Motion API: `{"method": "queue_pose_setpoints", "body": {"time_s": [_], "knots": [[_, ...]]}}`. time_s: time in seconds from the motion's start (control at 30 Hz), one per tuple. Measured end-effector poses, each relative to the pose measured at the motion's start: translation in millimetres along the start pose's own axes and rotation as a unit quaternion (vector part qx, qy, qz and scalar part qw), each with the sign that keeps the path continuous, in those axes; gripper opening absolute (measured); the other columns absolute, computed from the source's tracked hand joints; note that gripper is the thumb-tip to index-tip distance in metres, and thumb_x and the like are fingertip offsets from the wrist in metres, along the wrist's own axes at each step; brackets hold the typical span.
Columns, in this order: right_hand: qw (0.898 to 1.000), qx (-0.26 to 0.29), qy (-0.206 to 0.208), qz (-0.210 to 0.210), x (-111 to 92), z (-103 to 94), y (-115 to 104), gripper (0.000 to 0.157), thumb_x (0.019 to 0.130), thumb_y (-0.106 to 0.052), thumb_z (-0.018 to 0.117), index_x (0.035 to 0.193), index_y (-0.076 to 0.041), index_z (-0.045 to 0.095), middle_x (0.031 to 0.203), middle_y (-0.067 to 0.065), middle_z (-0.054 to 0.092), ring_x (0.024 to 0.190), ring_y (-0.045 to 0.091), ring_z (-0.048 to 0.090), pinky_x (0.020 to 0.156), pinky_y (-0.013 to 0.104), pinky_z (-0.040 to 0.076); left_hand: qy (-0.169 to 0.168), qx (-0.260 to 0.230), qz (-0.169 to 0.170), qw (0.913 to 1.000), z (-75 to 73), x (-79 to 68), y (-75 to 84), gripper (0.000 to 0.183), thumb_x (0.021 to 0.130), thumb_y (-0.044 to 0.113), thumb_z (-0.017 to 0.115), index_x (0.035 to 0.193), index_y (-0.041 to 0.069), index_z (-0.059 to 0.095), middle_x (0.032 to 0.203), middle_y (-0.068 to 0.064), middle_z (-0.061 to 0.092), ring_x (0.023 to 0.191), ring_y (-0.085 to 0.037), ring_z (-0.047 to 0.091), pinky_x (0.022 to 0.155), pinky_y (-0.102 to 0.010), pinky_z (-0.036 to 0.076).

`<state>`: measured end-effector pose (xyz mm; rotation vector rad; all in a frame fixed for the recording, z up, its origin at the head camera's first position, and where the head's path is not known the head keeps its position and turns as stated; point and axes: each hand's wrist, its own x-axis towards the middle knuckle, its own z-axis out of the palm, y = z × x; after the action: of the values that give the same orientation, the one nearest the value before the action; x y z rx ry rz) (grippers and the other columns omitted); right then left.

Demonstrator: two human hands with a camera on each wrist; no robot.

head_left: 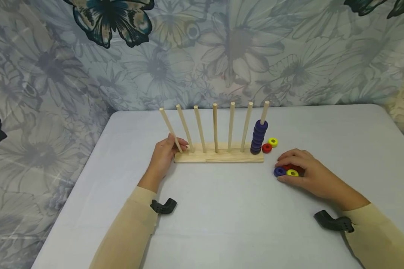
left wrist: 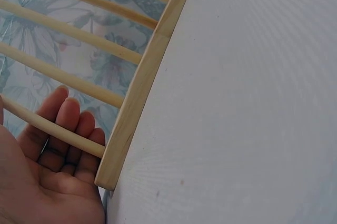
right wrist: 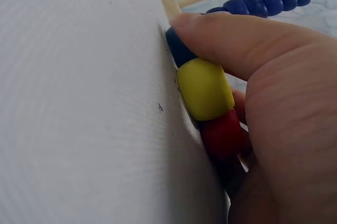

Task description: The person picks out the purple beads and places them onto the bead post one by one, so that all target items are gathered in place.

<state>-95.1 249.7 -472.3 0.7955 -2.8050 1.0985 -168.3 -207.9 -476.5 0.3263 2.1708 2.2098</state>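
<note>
A wooden stand (head_left: 219, 159) with a row of upright pegs sits across the table. Several dark blue ring beads (head_left: 258, 136) are stacked on its rightmost peg. My left hand (head_left: 163, 155) holds the leftmost peg (left wrist: 63, 133) near its base, fingers curled behind it. To the right of the stand, my right hand (head_left: 309, 172) pinches a blue bead (right wrist: 179, 48) low at the tabletop between thumb and fingers. Under that hand lie a yellow bead (right wrist: 206, 90) and a red bead (right wrist: 224, 135), partly hidden by the palm and fingers.
Beside the stand's right end lie another red bead (head_left: 266, 148) and a yellow bead (head_left: 273, 142). The other pegs are bare. A white cloth covers the table (head_left: 222, 224), and a floral backdrop (head_left: 239, 56) rises behind its far edge.
</note>
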Motion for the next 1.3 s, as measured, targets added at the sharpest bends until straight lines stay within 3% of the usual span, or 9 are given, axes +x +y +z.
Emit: {"method": "queue_pose_setpoints", "body": {"time_s": [0.27,0.5,0.7,0.9,1.13,1.3], "knots": [[1.000,-0.007,0.019,-0.006,2.1,2.6,0.9,0.034,0.087,-0.007,0.094,0.115,-0.018,0.079,0.125,-0.003,0.066,0.117,0.018,0.050,0.092,0.021,0.041,0.000,-0.004,0.003,1.0000,-0.7,0.2,-1.0,0.088,0.106,0.070,0.048,0.109,-0.015,0.073,0.095,-0.008,0.071,0.101,-0.022,0.070,0.097,-0.033,0.053],[0.999,-0.008,0.041,-0.022,2.2,3.9,0.9,0.040,0.085,-0.004,0.095,0.116,-0.021,0.077,0.121,-0.008,0.068,0.113,0.012,0.052,0.097,0.016,0.037,0.002,-0.005,0.003,1.0000,-0.2,-1.2,-0.9,0.085,0.108,0.068,0.046,0.109,-0.013,0.073,0.097,-0.009,0.071,0.103,-0.024,0.071,0.097,-0.034,0.054],[0.997,0.000,0.068,-0.030,2.5,3.2,0.0,0.044,0.084,0.000,0.095,0.119,-0.017,0.076,0.119,-0.006,0.071,0.103,0.009,0.059,0.090,0.013,0.044,0.003,-0.013,-0.001,0.9999,-0.5,-0.9,-2.5,0.086,0.108,0.067,0.048,0.109,-0.015,0.072,0.097,-0.009,0.071,0.102,-0.023,0.071,0.098,-0.033,0.053],[0.995,0.009,0.098,-0.016,1.2,0.7,-3.1,0.043,0.084,0.006,0.092,0.121,-0.011,0.075,0.114,-0.002,0.072,0.092,0.008,0.062,0.078,0.011,0.051,-0.001,-0.015,0.006,0.9999,-0.4,0.5,-3.0,0.086,0.108,0.067,0.048,0.109,-0.016,0.072,0.095,-0.009,0.070,0.101,-0.023,0.070,0.097,-0.033,0.053],[0.992,-0.001,0.127,0.020,-0.8,-0.1,-6.0,0.044,0.088,0.005,0.089,0.128,-0.004,0.073,0.115,0.009,0.074,0.094,0.001,0.061,0.083,0.006,0.047,0.001,-0.010,0.005,0.9999,0.4,-0.6,-1.3,0.088,0.106,0.069,0.048,0.109,-0.016,0.072,0.095,-0.008,0.071,0.099,-0.021,0.070,0.096,-0.032,0.054],[0.987,0.003,0.157,0.037,-1.5,-0.9,-7.7,0.041,0.089,0.007,0.087,0.125,-0.003,0.069,0.112,0.012,0.073,0.092,-0.002,0.060,0.080,0.006,0.047,-0.002,-0.013,0.006,0.9999,0.7,-0.7,-1.3,0.086,0.109,0.065,0.046,0.109,-0.016,0.072,0.094,-0.008,0.071,0.099,-0.021,0.070,0.096,-0.032,0.054]]}}
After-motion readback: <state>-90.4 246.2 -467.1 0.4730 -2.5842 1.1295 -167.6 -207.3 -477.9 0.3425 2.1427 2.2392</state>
